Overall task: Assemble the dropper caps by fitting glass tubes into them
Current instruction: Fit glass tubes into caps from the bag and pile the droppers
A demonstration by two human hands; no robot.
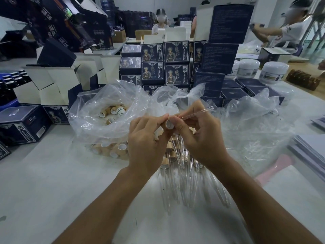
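My left hand (146, 138) pinches a tan dropper cap (169, 124), whose white open end faces me. My right hand (197, 131) pinches a clear glass tube (197, 112) that slants up to the right, its near end by the cap's mouth. Whether the tube's end is inside the cap I cannot tell. Below my hands lies a heap of assembled droppers (182, 175), caps away from me and glass tubes pointing toward me. An open plastic bag (98, 124) at the left holds several loose caps (112, 113).
Dark blue product boxes (165, 64) are stacked behind the bags, with open white cartons (52, 85) at the left. White jars (272, 71) stand at the right, beside crumpled plastic (255, 124) and a stack of papers (311, 152). People work at the tables behind.
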